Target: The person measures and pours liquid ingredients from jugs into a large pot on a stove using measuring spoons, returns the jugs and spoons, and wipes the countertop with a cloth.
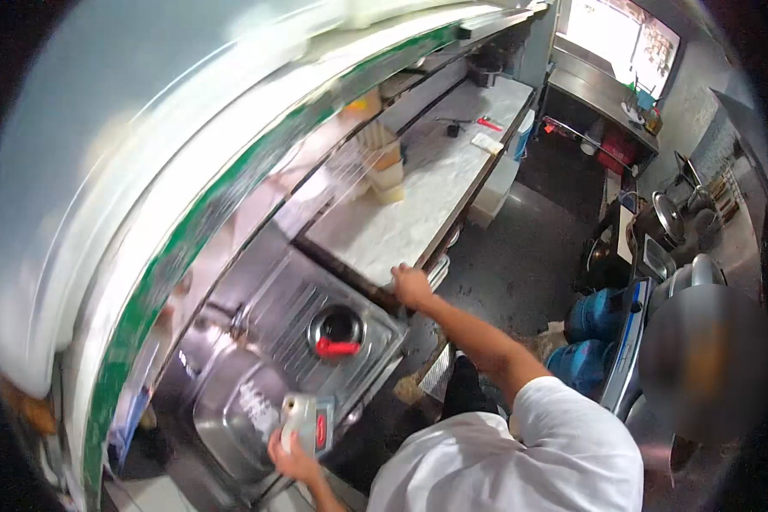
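My left hand (292, 459) is closed around a pale, block-like thing (297, 416) with a round end, at the front rim of the steel sink (230, 418). Against it lies a flat grey piece with a red mark (320, 429); whether the two are one item I cannot tell. My right hand (412, 288) is at the near corner of the white countertop (363, 247), fingers curled in; anything inside them is hidden. Between my hands, a small dark bowl (336, 326) with a red-handled utensil (338, 346) sits on the ridged drainboard (294, 363).
Yellowish containers (384, 166) stand on the countertop, with a red-handled tool (489, 125) farther back. Blue water jugs (593, 316) and pots (667, 218) line the right side. A dark floor aisle (520, 239) runs between. A green-edged shelf (222, 183) hangs at left.
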A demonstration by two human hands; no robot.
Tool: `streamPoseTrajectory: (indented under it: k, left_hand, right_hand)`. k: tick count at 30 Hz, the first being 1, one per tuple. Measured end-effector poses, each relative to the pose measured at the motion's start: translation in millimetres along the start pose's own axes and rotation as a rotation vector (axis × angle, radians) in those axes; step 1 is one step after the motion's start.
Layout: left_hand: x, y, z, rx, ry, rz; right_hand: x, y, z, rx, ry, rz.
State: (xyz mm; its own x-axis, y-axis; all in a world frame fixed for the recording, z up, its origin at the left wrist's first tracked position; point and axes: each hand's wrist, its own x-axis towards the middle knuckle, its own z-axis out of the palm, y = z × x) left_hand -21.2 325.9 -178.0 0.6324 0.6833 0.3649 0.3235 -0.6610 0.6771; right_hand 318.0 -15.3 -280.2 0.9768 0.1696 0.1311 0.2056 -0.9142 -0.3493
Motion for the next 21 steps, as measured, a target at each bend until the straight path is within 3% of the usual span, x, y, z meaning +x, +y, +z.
streamPoseTrajectory:
  k: [1, 2, 3, 4, 5, 8, 10, 13, 16, 17, 19, 21]
  left_hand:
    - [0, 3, 1, -0.075, -0.007, -0.005]
    - [-2, -40, 12, -0.098, -0.017, -0.043]
    - [-2, -25, 23, -0.069, -0.016, -0.057]
    - [1, 3, 40, -0.013, -0.017, -0.067]
    - [2, 38, 60, 0.039, -0.026, -0.080]
    - [5, 135, 135, 0.142, -0.106, -0.066]
    - [10, 193, 185, 0.184, -0.183, -0.044]
    - [16, 259, 249, 0.215, -0.297, -0.009]
    - [23, 307, 300, 0.220, -0.382, 0.039]
    - [26, 320, 313, 0.218, -0.399, 0.052]
    - [31, 339, 338, 0.218, -0.430, 0.076]
    - [35, 354, 357, 0.218, -0.456, 0.084]
  right_hand:
    - [15, 12, 14, -0.065, -0.006, -0.061]
    - [30, 19, 23, -0.108, -0.027, -0.050]
    - [40, 23, 13, -0.086, -0.076, -0.064]
    - [50, 36, 30, -0.069, -0.036, -0.085]
    - [65, 46, 30, -0.083, -0.168, -0.080]
    - [97, 105, -12, 0.308, 0.015, -0.087]
    - [140, 181, -38, 0.377, 0.215, -0.013]
    - [216, 324, -94, 0.449, 0.474, 0.375]
    - [292, 492, -109, 0.271, 0.741, 0.494]
    - [311, 545, -112, 0.190, 0.780, 0.452]
    - [350, 631, -116, 0.203, 0.740, 0.575]
    - [372, 665, -142, 0.097, 0.680, 0.663]
